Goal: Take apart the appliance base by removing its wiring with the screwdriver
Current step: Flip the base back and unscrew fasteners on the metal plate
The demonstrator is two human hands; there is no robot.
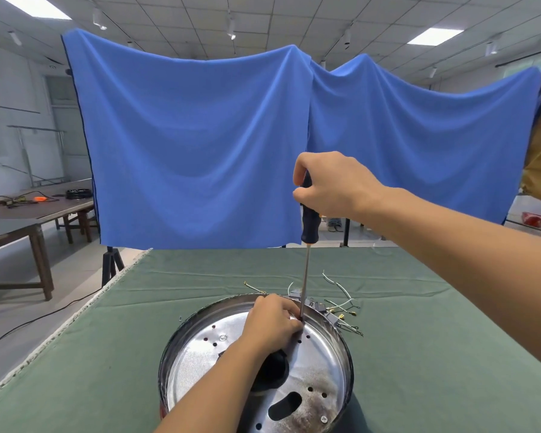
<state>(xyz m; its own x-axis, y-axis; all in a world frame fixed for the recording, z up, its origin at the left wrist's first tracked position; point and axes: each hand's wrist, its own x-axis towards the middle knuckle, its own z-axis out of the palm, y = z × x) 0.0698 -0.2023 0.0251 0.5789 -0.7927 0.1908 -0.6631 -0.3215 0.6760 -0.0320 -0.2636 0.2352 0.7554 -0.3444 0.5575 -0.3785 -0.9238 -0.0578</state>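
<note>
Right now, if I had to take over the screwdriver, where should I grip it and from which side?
Grip the dark handle, probably from the right or from above. The screwdriver stands upright, tip down at the base's far rim. The right hand already wraps the handle's top; the left hand crowds the thin shaft.

screwdriver (pixel 306 242) tip: hidden behind left hand (pixel 270 320) | appliance base (pixel 334 348): bottom edge cropped

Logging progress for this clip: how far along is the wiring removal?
Done: several loose wires lie on the green cloth behind the appliance base.
In hand: the right hand holds the screwdriver upright, tip at the far rim beside the left hand.
Left: one screw shows near the front.
</note>
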